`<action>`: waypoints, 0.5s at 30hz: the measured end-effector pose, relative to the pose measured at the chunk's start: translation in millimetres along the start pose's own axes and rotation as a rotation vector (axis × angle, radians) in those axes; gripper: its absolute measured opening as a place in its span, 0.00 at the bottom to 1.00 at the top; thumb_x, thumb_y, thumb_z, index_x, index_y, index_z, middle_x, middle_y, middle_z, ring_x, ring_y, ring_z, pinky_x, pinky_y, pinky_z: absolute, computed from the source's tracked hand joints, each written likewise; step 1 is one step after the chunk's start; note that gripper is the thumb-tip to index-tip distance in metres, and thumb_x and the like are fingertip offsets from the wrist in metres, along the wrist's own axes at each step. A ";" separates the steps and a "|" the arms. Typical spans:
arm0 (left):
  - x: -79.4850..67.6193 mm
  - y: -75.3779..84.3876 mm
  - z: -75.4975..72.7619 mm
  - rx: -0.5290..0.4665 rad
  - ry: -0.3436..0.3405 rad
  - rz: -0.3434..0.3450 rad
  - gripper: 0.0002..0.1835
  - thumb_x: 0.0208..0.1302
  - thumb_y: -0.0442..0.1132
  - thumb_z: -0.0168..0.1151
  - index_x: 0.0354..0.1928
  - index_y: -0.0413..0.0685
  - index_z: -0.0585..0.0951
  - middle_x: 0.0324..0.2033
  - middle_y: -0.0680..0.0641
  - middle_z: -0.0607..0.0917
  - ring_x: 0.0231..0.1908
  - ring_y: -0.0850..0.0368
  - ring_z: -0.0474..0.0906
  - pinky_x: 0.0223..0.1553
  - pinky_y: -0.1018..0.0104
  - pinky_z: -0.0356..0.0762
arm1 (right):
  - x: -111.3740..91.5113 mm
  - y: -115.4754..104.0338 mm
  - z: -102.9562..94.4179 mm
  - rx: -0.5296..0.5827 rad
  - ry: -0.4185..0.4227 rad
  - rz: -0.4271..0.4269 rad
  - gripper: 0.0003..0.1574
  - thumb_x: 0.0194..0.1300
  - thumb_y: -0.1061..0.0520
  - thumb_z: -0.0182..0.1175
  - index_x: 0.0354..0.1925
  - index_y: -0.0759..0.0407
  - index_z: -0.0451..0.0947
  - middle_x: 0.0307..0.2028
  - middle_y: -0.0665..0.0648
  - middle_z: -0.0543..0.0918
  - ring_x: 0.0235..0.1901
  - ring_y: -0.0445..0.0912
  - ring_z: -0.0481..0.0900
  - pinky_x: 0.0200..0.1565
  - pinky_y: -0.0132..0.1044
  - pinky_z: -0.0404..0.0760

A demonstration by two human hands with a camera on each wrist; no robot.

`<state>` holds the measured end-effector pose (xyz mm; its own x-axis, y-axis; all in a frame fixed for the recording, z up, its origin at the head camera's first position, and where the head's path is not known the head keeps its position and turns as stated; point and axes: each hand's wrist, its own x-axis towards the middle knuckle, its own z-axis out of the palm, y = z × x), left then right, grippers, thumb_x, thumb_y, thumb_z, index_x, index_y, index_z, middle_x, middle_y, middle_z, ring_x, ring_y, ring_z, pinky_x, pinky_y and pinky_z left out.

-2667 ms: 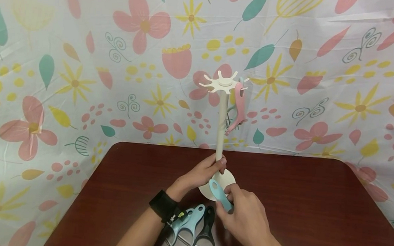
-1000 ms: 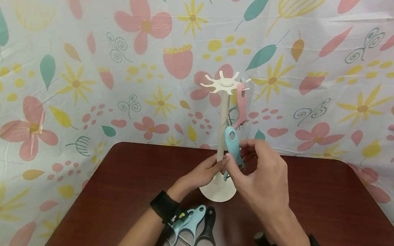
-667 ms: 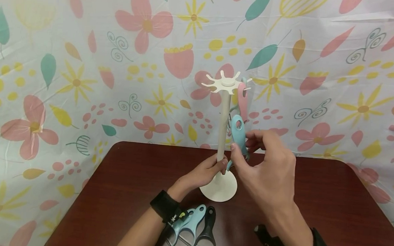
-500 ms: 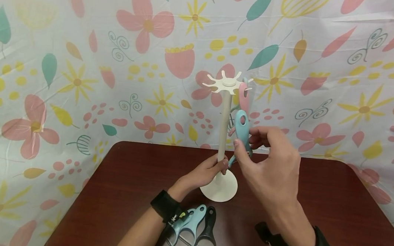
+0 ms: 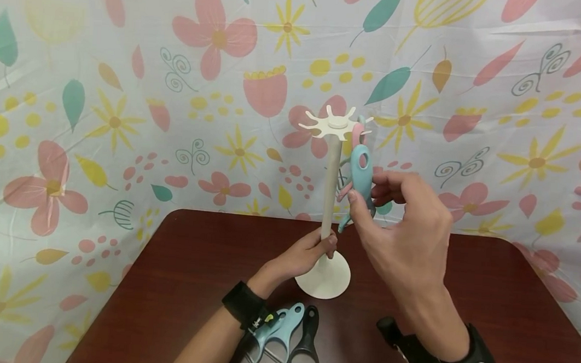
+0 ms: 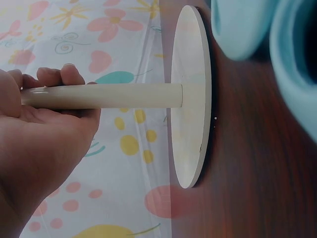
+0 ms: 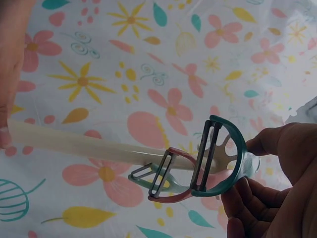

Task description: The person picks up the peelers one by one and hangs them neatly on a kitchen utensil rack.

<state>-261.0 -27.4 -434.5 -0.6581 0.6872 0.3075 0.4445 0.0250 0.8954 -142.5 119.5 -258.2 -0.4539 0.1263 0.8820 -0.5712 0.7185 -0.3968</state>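
My left hand [image 5: 298, 254] grips the post [image 5: 330, 189] of a cream hook stand, low down above its round base [image 5: 324, 286]. With thumb and fingertips, my right hand [image 5: 408, 226] pinches a light blue Y-peeler [image 5: 362, 180], handle hole up and blade end down. It is held just below the ring of hooks [image 5: 335, 130], overlapping a pink peeler [image 5: 357, 132] that hangs there. In the right wrist view, the blades of the held peeler, the pink peeler [image 7: 171, 199] and a pale green-blue peeler [image 7: 173, 187] behind it line up.
Two light blue peelers [image 5: 286, 329] and a black peeler [image 5: 306, 338] lie on the dark wood table [image 5: 471, 300] in front of the stand, beside my left wrist. A flower-patterned cloth [image 5: 212, 161] hangs behind the table's far edge.
My right hand has lifted the light blue peeler from beside the stand's base up to just under the hooks. My left hand keeps its place on the post.
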 end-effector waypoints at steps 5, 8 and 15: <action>-0.3 0.0 -0.2 -0.029 -0.010 0.005 0.13 0.80 0.40 0.40 0.42 0.36 0.68 0.33 0.35 0.72 0.36 0.40 0.68 0.43 0.41 0.65 | 5.2 -1.9 1.9 0.012 0.011 -0.022 0.20 0.53 0.55 0.71 0.40 0.67 0.80 0.31 0.55 0.82 0.30 0.44 0.78 0.38 0.34 0.73; 0.0 -0.3 -0.1 -0.021 -0.010 0.007 0.13 0.80 0.40 0.40 0.41 0.37 0.68 0.33 0.35 0.72 0.35 0.44 0.69 0.41 0.47 0.67 | 7.5 -3.6 2.4 0.017 0.009 -0.025 0.19 0.53 0.55 0.71 0.38 0.68 0.80 0.30 0.55 0.81 0.30 0.44 0.78 0.38 0.35 0.73; 1.1 -3.0 -0.8 -0.020 -0.024 0.025 0.13 0.80 0.39 0.40 0.41 0.36 0.67 0.32 0.34 0.71 0.32 0.56 0.68 0.39 0.65 0.66 | 12.5 -13.9 2.2 0.020 -0.003 -0.022 0.17 0.53 0.58 0.70 0.38 0.70 0.79 0.29 0.58 0.80 0.30 0.46 0.77 0.37 0.40 0.71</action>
<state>-263.5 -27.3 -436.6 -0.6324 0.7044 0.3224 0.4481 -0.0068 0.8939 -141.7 109.6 -242.3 -0.4431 0.1080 0.8899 -0.5946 0.7075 -0.3820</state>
